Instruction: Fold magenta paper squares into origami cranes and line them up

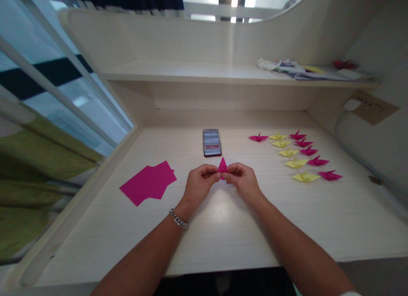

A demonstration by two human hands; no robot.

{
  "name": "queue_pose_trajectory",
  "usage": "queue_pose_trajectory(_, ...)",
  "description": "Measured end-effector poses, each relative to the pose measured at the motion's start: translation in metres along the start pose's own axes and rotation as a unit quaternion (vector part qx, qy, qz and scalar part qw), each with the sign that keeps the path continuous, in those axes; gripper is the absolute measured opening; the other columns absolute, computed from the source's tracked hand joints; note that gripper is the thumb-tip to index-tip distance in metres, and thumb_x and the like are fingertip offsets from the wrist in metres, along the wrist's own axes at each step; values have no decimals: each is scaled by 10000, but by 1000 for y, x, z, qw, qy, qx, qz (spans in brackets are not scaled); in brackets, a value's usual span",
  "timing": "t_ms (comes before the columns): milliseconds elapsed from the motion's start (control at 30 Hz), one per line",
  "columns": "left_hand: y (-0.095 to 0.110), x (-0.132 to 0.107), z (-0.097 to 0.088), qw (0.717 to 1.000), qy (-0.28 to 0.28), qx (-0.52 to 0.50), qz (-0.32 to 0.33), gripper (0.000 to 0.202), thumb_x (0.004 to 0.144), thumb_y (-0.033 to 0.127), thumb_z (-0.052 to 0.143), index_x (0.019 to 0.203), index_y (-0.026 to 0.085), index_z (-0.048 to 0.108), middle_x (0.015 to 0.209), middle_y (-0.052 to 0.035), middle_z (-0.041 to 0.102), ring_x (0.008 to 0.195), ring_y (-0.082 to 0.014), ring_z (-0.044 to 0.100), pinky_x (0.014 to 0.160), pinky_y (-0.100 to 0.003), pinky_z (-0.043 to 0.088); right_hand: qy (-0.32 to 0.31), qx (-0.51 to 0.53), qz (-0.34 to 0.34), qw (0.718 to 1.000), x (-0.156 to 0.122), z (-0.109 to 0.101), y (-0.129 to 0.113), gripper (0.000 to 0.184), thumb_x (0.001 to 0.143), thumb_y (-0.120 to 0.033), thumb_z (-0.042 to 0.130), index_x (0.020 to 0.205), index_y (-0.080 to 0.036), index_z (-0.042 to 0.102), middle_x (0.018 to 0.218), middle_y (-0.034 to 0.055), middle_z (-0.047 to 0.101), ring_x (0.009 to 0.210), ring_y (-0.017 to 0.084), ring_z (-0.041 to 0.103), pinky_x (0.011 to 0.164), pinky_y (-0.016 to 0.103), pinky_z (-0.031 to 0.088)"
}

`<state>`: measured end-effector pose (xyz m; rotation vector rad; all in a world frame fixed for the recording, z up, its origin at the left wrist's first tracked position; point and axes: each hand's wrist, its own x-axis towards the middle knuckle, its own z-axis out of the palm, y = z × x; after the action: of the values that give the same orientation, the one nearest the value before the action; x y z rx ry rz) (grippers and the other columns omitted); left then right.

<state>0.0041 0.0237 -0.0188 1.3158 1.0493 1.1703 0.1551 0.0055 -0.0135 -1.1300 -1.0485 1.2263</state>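
Observation:
A small piece of folded pink paper (222,164) is pinched between my two hands, its pointed tip facing away from me. My left hand (201,180) closes thumb and fingers on its left side, and my right hand (244,177) does the same on its right. The fingertips hide the lower part of the paper. To the left lie several flat pink paper sheets (148,182), overlapping. On the right stand folded paper cranes in two rough columns, yellow cranes (296,163) beside pink cranes (318,160), with one more pink crane (259,138) farther left.
A phone (212,143) lies just beyond my hands, its screen lit. Papers (318,72) rest on the shelf (204,72) above the desk. A cable (342,138) hangs from the wall socket (374,107) at right. Bed rails (60,96) border the left side.

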Motion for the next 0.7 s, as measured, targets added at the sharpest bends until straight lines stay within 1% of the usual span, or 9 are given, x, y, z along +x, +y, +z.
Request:
queue_pose_trajectory(67, 2, -1, 0, 1000, -14, -14, -8, 170, 658, 233, 757, 783, 143, 686, 745, -33, 697, 661, -133, 635, 651, -254, 519, -9, 2, 11, 1000, 0, -1, 0, 242, 568, -316, 798, 694, -162, 661, 630, 10, 651, 552, 127, 568, 542, 264, 470)
queue_pose_trajectory(167, 6, -3, 1, 997, -47, -49, -37, 169, 661, 217, 750, 794, 137, 684, 746, -42, 705, 645, -139, 643, 639, -266, 529, -25, 10, 21, 999, 1, -3, 0, 239, 582, -330, 791, 716, -163, 686, 639, 19, 670, 566, 136, 589, 578, 280, 484)
queue_pose_trajectory(267, 7, -4, 1, 996, -52, -56, -47, 145, 653, 194, 747, 770, 134, 684, 703, -38, 702, 615, -140, 639, 618, -269, 531, -55, 22, 36, 998, 2, -7, 0, 259, 580, -351, 798, 729, -163, 699, 648, 25, 685, 588, 146, 613, 611, 288, 495)
queue_pose_trajectory(367, 7, -3, 0, 997, -47, -41, -38, 106, 651, 169, 736, 741, 139, 690, 662, -26, 690, 595, -134, 629, 618, -266, 527, -80, 53, 62, 993, 1, -10, -1, 299, 676, -444, 722, 739, -151, 705, 687, 55, 697, 619, 154, 630, 632, 294, 503)
queue_pose_trajectory(433, 8, -3, -1, 998, -52, -30, -34, 94, 652, 158, 727, 739, 139, 698, 663, -26, 689, 602, -135, 630, 633, -268, 527, -76, 67, 79, 992, 1, -11, -3, 331, 716, -472, 679, 729, -142, 701, 694, 69, 696, 625, 157, 634, 621, 291, 503)
queue_pose_trajectory(467, 9, -3, -1, 997, -57, -26, -33, 97, 652, 153, 721, 746, 138, 703, 674, -29, 691, 614, -139, 634, 645, -271, 529, -65, 68, 85, 992, 1, -10, -3, 316, 697, -458, 697, 719, -142, 697, 685, 65, 692, 617, 155, 632, 610, 286, 502)
queue_pose_trajectory(533, 10, -4, -2, 997, -68, -28, -35, 113, 657, 144, 703, 769, 135, 708, 708, -38, 697, 647, -150, 645, 673, -282, 533, -41, 63, 88, 993, 1, -9, -4, 260, 605, -375, 773, 705, -153, 682, 662, 35, 680, 596, 146, 622, 597, 276, 500)
queue_pose_trajectory(600, 9, -4, -2, 996, -73, -45, -40, 113, 673, 149, 682, 783, 132, 698, 735, -43, 697, 674, -157, 652, 695, -296, 537, -27, 61, 81, 994, 1, -8, -4, 256, 531, -299, 806, 691, -164, 658, 643, 4, 663, 580, 135, 608, 593, 273, 500)
queue_pose_trajectory(700, 6, -4, -2, 996, -56, -56, -42, 119, 674, 178, 701, 770, 136, 644, 712, -25, 673, 654, -143, 639, 661, -278, 533, -26, 49, 58, 997, 2, -6, 0, 264, 510, -259, 802, 666, -167, 609, 604, -22, 627, 549, 119, 577, 566, 259, 480)
